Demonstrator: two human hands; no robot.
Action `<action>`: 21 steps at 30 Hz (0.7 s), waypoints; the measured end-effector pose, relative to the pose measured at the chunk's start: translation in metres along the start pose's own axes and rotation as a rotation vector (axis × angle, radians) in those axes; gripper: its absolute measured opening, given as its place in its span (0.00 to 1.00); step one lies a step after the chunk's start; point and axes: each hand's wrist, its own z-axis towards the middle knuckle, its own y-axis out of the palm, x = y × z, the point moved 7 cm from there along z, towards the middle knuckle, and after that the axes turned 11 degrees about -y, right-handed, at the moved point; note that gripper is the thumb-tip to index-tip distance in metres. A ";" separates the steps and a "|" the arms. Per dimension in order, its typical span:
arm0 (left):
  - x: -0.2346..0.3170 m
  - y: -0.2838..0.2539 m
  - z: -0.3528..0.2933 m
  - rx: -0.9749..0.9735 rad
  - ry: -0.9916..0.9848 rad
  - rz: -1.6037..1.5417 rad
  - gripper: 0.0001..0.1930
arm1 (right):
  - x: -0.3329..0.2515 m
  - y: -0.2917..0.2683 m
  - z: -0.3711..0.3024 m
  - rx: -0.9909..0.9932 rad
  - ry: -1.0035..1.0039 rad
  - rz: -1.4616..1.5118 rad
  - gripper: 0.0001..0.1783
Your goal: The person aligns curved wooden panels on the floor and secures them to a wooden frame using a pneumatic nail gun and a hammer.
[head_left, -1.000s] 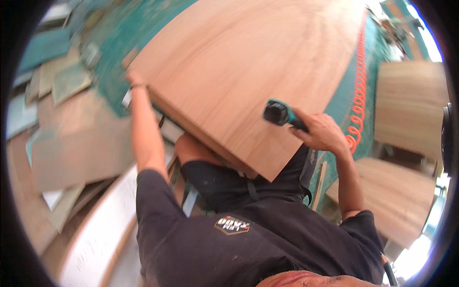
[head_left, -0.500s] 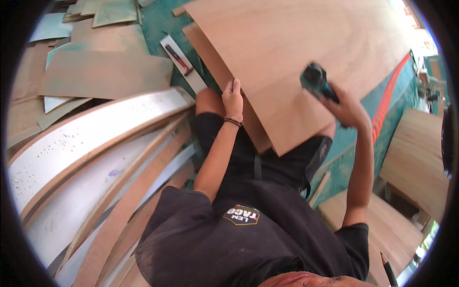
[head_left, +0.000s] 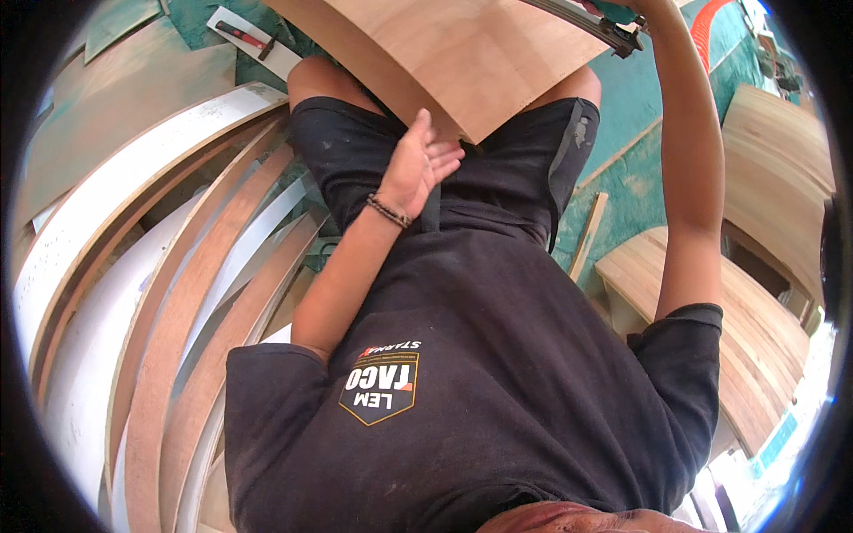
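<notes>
A plywood panel [head_left: 498, 62] with a second board [head_left: 360, 53] below its left edge lies over my thighs, its near corner pointing toward my lap. My left hand [head_left: 419, 169] is beside that corner, fingers spread and palm partly turned up, holding nothing. At the upper right, my right hand [head_left: 653, 9] grips a nail gun [head_left: 613, 31] with a teal body and a long dark magazine, over the panel's right edge. The frame's top edge cuts off part of this hand and tool.
A red-handled hammer [head_left: 244, 35] rests on a white strip at the upper left. Curved wooden strips [head_left: 191, 329] and white-faced pieces crowd my left. A red coiled hose [head_left: 702, 35] runs at the upper right. Curved slatted panels [head_left: 773, 169] stand on my right.
My left hand has let go of the panel's left edge and opened near its corner. My right hand has turned the nail gun. The whole view has shifted, with the panel now higher in it.
</notes>
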 end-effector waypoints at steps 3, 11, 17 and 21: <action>-0.009 0.024 -0.009 -0.052 0.021 -0.022 0.49 | 0.025 0.004 0.007 0.001 0.077 0.053 0.19; -0.003 0.030 -0.027 -0.087 0.146 -0.011 0.50 | 0.003 0.005 0.008 0.000 0.034 -0.088 0.23; 0.002 0.030 -0.029 -0.107 0.141 -0.026 0.45 | 0.029 0.023 0.020 0.198 -0.126 -0.293 0.30; 0.005 0.028 -0.023 -0.126 0.098 -0.081 0.45 | 0.028 0.020 0.012 0.165 -0.066 -0.227 0.26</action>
